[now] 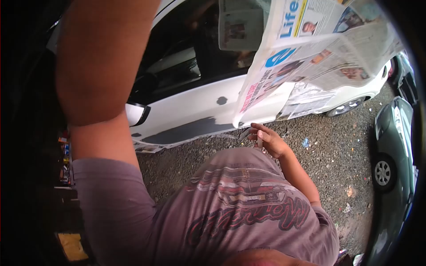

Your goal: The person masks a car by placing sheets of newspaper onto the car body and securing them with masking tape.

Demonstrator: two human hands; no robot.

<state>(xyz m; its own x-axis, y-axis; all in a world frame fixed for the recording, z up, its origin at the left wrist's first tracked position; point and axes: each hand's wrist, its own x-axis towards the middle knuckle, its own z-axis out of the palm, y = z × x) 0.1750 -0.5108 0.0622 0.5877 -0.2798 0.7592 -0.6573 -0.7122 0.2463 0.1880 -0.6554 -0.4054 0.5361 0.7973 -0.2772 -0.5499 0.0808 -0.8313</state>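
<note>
My right hand point(270, 141) is low beside the white car's door point(195, 103), fingers curled round a thin greyish strip or flat tool point(245, 134) that I cannot make out. Just above it hangs the lower edge of newspaper sheets point(284, 80) covering the car's side. My left arm point(102, 66) is raised across the left of the view, its hand beyond the top edge. On the door are a long dark grey patch point(184, 130) and a small round grey patch point(222, 100).
A side mirror point(136, 114) sticks out near my left arm. Gravel ground point(310, 164) lies below, with scraps of litter. A dark green car point(395, 137) stands at the right. Small boxes or containers point(65, 162) stand at the far left.
</note>
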